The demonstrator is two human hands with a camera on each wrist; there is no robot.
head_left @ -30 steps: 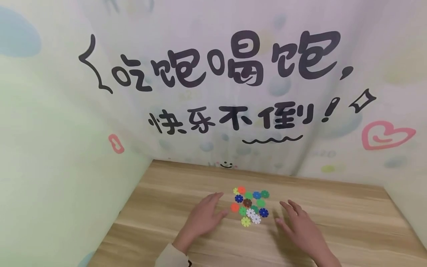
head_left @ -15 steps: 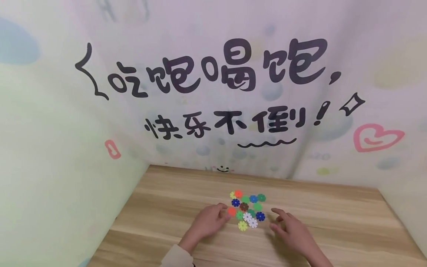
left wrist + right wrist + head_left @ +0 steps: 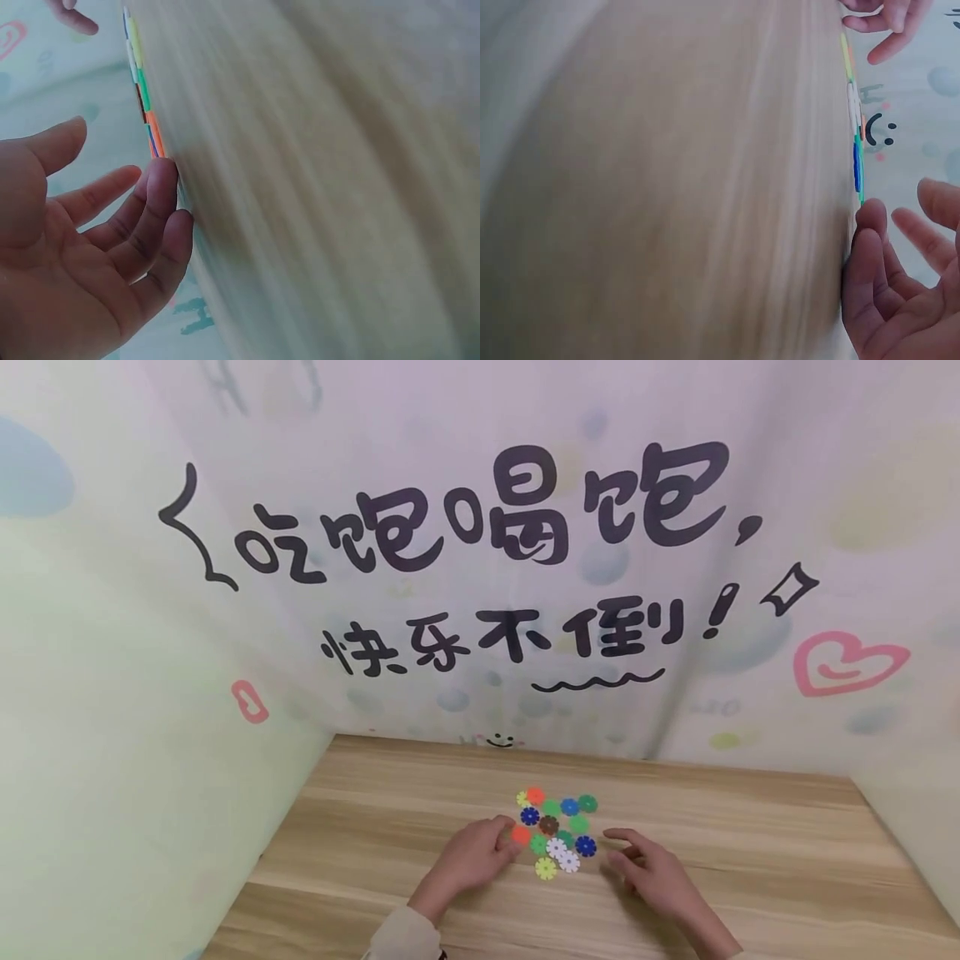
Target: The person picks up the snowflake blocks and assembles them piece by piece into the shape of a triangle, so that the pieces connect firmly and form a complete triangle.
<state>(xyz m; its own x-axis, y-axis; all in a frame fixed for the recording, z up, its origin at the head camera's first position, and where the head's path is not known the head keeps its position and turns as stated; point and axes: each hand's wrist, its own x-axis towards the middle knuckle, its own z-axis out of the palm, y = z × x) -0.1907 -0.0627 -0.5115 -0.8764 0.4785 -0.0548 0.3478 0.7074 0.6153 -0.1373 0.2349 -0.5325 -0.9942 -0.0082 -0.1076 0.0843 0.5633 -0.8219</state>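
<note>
A loose cluster of flat, notched plastic snowflake discs lies on the table, among them a brown disc, a white disc and a yellow disc. At the cluster's left edge is my left hand, its fingertips beside an orange disc; whether they touch it I cannot tell. My right hand rests just right of a dark blue disc, with a small gap between. Both wrist views show loosely bent fingers on the tabletop, thumbs apart and nothing gripped.
The wooden table meets a printed wall covering with dark lettering behind the discs. Another pale wall borders the table on the left.
Both hands have come inward toward the discs, the left up to the orange disc and the right closer to the dark blue one. The head view has shifted slightly; the discs keep their arrangement.
</note>
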